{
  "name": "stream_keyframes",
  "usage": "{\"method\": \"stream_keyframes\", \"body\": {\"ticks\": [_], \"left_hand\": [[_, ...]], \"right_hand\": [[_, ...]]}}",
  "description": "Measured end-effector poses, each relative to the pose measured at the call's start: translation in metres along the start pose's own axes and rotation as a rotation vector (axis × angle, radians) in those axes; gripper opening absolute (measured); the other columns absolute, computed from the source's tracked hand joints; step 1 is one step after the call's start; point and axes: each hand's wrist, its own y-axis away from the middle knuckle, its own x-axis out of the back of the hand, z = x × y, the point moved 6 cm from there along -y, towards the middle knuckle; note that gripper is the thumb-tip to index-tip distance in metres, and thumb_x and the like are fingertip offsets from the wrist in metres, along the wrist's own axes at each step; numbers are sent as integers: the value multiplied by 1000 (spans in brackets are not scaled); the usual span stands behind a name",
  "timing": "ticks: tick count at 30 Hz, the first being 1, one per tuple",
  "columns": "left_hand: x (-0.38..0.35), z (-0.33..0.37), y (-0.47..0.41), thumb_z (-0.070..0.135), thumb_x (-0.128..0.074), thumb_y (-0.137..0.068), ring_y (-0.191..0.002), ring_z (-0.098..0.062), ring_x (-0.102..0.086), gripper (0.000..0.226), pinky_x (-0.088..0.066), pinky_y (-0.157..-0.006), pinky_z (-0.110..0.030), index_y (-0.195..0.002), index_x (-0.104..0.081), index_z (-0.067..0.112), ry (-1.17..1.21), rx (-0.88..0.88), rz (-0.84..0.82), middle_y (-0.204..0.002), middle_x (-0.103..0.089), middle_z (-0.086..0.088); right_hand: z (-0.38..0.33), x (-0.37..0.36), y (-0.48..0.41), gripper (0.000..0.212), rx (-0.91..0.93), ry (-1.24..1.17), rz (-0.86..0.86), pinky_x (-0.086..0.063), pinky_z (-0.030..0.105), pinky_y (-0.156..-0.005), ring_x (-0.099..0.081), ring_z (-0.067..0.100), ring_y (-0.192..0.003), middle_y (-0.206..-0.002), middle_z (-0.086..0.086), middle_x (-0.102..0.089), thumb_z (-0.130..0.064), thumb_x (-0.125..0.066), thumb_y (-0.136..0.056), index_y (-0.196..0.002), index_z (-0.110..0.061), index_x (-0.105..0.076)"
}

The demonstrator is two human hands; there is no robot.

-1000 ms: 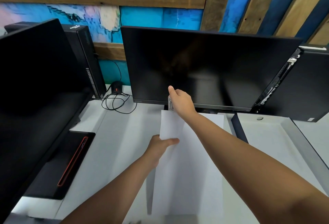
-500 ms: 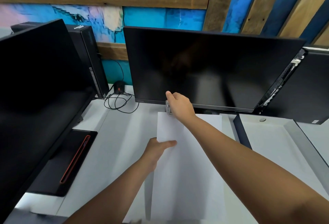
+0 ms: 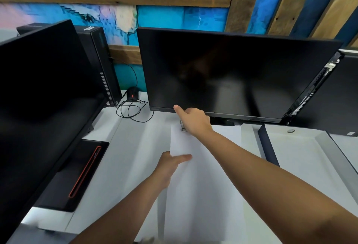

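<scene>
A white sheet of paper [image 3: 195,185] lies lengthwise on the white desk in front of a dark monitor [image 3: 222,73]. My left hand [image 3: 170,163] grips the paper's left edge, thumb on top. My right hand [image 3: 193,120] reaches to the paper's far left corner, just under the monitor's lower bezel, and holds a small clear, clip-like object [image 3: 183,126] there, forefinger stretched out toward the bezel. Most of that object is hidden under my fingers.
A second dark monitor [image 3: 38,98] stands at the left on a black base [image 3: 77,176] with an orange slot. Black computer towers [image 3: 100,65] [image 3: 333,98] flank the middle screen. A mouse [image 3: 132,92] with coiled cable lies behind. A grey tray [image 3: 302,158] sits at right.
The paper and both hands have shifted slightly left and toward me. My right forefinger now points out further toward the monitor's bezel.
</scene>
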Motion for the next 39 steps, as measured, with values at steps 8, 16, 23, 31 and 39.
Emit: {"method": "stream_keyframes", "body": {"ticks": [8, 16, 23, 31, 39], "left_hand": [[8, -1, 0, 12, -75, -77, -84, -24, -73, 23, -57, -72, -30, -100, -72, 10, 14, 11, -15, -93, -76, -7], [10, -5, 0, 11, -76, -76, -83, -22, -73, 22, -56, -69, -27, -98, -73, 11, -7, 11, -13, -95, -76, -8], [8, -10, 3, 12, -76, -77, -80, -20, -73, 20, -55, -61, -23, -97, -73, 12, -15, 24, -7, -90, -76, -4], [10, -16, 1, 12, -76, -76, -71, -15, -73, 13, -54, -59, -24, -87, -72, 18, -23, 28, 7, -80, -76, 1], [13, -15, -3, 13, -76, -76, -86, -21, -73, 25, -56, -76, -31, -100, -73, 13, -19, 27, -33, -94, -76, -4]], "right_hand": [[-5, -12, -3, 49, 52, 21, 0, -45, 42, -94, -46, 14, -59, -51, -3, -48, -43, -35, -98, -57, -17, -43], [-2, -16, -1, 44, 25, -23, 21, -33, 28, -66, -43, 18, -55, -52, -1, -46, -25, -32, -97, -54, -14, -38], [5, -22, -2, 44, -20, -44, 7, -34, 28, -68, -41, 19, -51, -48, -1, -47, -19, -33, -94, -51, -11, -39], [4, -26, -4, 35, 12, -38, -20, -42, 33, -73, -49, 28, -75, -79, 10, -54, -22, -28, -98, -74, -10, -50], [5, -26, -5, 54, 25, 95, -34, -42, 40, -95, -50, 17, -59, -56, 1, -54, -44, -34, -95, -52, -13, -43]]}}
